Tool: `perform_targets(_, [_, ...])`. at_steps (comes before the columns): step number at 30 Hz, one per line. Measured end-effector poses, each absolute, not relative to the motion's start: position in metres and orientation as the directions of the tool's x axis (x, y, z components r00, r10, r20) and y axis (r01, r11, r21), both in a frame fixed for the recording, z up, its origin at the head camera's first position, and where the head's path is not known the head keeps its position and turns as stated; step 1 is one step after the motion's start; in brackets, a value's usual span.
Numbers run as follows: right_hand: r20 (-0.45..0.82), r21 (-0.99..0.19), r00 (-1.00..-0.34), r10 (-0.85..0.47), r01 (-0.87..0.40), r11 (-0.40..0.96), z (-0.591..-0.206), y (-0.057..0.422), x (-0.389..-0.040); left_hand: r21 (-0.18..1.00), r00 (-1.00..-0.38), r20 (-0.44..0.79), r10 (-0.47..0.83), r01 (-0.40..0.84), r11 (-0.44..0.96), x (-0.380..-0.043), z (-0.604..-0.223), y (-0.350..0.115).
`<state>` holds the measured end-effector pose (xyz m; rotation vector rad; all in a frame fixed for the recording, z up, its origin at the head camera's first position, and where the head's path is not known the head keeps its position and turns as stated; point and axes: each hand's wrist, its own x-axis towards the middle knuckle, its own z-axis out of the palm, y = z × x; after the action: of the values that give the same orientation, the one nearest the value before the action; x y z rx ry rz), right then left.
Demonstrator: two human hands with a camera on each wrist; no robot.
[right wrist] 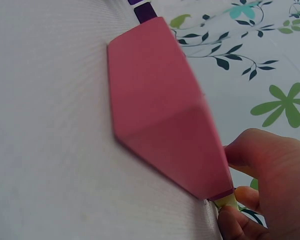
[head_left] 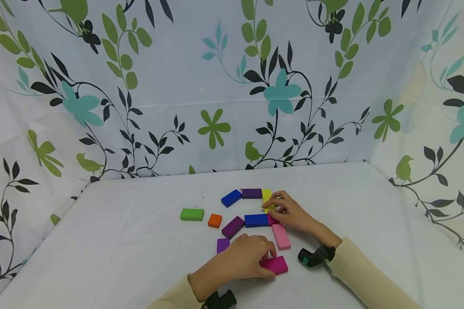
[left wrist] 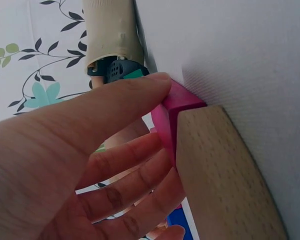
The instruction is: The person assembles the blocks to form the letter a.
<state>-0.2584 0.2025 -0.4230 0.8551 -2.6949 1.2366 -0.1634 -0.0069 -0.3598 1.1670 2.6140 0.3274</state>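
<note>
My left hand (head_left: 241,257) holds a magenta block (head_left: 275,265) flat on the table, thumb on one side and fingers on the other. Against that block, in the left wrist view, stands a bare wooden block (left wrist: 225,175); the head view hides it. My right hand (head_left: 294,214) pinches a yellow block (head_left: 267,194) between thumb and fingers, partly covering it. A purple block (head_left: 251,193) touches the yellow one. Just below the right hand lie a second magenta block (head_left: 272,220), mostly covered, and a pink block (head_left: 281,236), large in the right wrist view.
Left of the hands lie a green block (head_left: 192,214), an orange block (head_left: 215,221), a tilted purple block (head_left: 233,227) and a violet block (head_left: 223,245). Blue blocks lie at the back (head_left: 231,198) and in the middle (head_left: 256,220). A patterned cloth (head_left: 170,94) hangs behind the white table (head_left: 112,249).
</note>
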Motion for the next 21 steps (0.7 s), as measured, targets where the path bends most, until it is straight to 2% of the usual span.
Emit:
perform_targets(10, [0.263, -0.684, -0.849, -0.459, -0.499, 0.531, -0.4213, 0.2019, -0.2573, 0.336, -0.643, -0.18, 0.744, 0.671, 0.661, -0.1625, -0.3595, -0.0076])
perform_targets(14, [0.263, -0.684, -0.849, -0.458, -0.499, 0.532, -0.4212, 0.2019, -0.2571, 0.352, -0.631, -0.188, 0.753, 0.672, 0.651, -0.1633, -0.3605, -0.0084])
perform_targets(21, [0.267, -0.684, -0.846, -0.462, -0.504, 0.527, -0.4221, 0.2023, -0.2576, 0.315, -0.594, -0.197, 0.78, 0.715, 0.624, -0.1633, -0.3554, -0.0147])
